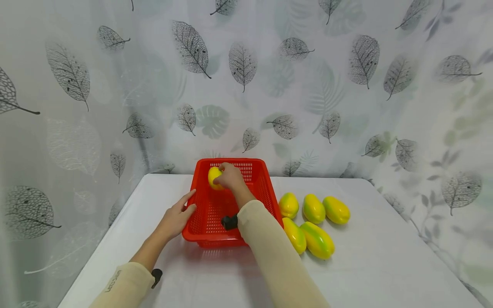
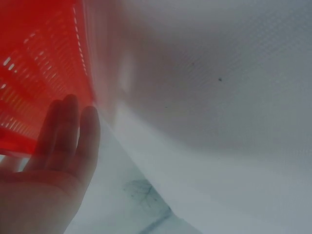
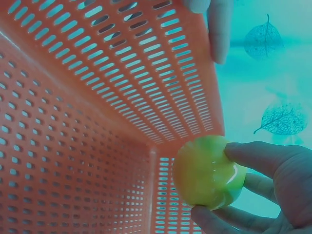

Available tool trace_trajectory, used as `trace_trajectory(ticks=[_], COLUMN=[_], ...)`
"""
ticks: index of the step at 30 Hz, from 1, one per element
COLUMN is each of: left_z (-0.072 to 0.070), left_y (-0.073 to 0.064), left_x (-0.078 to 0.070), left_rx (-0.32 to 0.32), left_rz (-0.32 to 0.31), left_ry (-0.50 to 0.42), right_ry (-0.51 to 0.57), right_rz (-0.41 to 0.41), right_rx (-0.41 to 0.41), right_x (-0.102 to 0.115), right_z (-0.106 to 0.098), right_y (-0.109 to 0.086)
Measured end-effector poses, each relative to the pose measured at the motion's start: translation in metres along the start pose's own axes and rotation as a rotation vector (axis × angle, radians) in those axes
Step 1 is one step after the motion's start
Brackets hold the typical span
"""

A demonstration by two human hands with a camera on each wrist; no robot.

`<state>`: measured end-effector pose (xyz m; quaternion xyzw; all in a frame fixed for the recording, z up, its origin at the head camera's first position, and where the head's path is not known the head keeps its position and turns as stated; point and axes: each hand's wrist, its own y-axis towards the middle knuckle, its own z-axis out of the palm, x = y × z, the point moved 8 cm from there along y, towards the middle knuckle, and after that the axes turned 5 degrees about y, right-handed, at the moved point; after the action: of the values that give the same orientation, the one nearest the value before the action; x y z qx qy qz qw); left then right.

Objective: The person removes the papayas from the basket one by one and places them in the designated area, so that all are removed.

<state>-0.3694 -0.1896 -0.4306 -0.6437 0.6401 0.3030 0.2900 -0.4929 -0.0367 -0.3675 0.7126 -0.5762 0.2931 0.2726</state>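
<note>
In the head view, my right hand (image 1: pixel 232 176) holds a yellow-green papaya (image 1: pixel 214 178) at the far left corner of a red plastic basket (image 1: pixel 188 231). Seen from the right wrist, thumb and fingers pinch the smooth, shiny papaya (image 3: pixel 207 173) around its sides, close to the slotted basket wall (image 3: pixel 122 73). My left hand (image 1: pixel 175 220) is at the basket's left rim. Its fingers (image 2: pixel 87 136) reach out fairly straight along the outer side in the left wrist view, the thumb spread from them.
Several more papayas lie on the white table (image 1: pixel 385 256) just right of the basket, among them a front one (image 1: pixel 317 240) and a rightmost one (image 1: pixel 337 210). Behind the table hangs a leaf-print curtain (image 1: pixel 269 98).
</note>
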Motion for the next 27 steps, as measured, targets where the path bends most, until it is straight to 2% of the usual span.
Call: trace_trajectory(ticks=[21,27], left_z=[-0.001,0.000], left_y=[-0.002,-0.003], left_x=[0.000,-0.002], left_rx=[-0.001,0.011], left_rz=[0.012,0.010], left_ry=[0.017,0.017], right_ry=[-0.010,0.004], right_rz=[-0.046,-0.037], right_rx=[-0.040,-0.043], right_x=[0.010,0.008], right_z=[-0.029,-0.036], right_y=[-0.023,-0.029])
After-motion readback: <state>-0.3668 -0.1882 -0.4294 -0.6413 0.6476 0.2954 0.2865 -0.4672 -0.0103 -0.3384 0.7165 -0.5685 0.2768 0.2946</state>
